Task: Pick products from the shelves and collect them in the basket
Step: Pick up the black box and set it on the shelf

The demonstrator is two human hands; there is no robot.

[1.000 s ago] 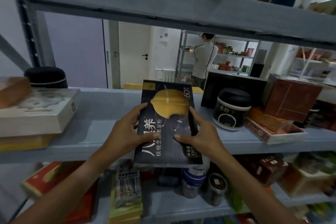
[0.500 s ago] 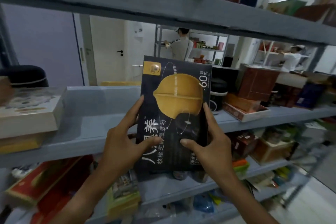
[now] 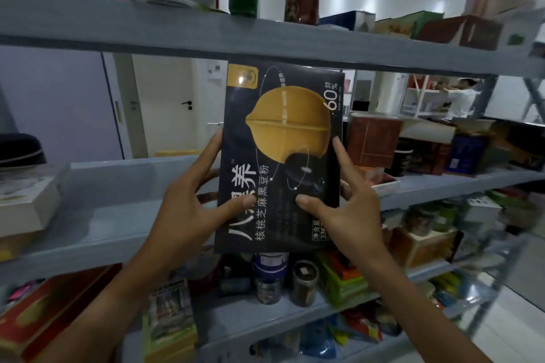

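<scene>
Since a second ago the dark box (image 3: 283, 156) has risen from the middle shelf (image 3: 112, 215) and now stands upright in the air in front of it, its top edge reaching the underside of the upper shelf (image 3: 177, 35). Both hands grip it by the lower half: the left hand (image 3: 188, 212) clasps the left edge with its thumb laid across the front, and the right hand (image 3: 345, 212) clasps the right edge the same way, forefinger stretched up along the side. Its front shows a large yellow shape, white Chinese characters and "60%". Behind it on the middle shelf stand a red-brown box (image 3: 373, 141) to the right and a pale flat box (image 3: 26, 200) at far left. Below, two jars (image 3: 303, 281) sit among packets on the lower shelf (image 3: 265, 321).
</scene>
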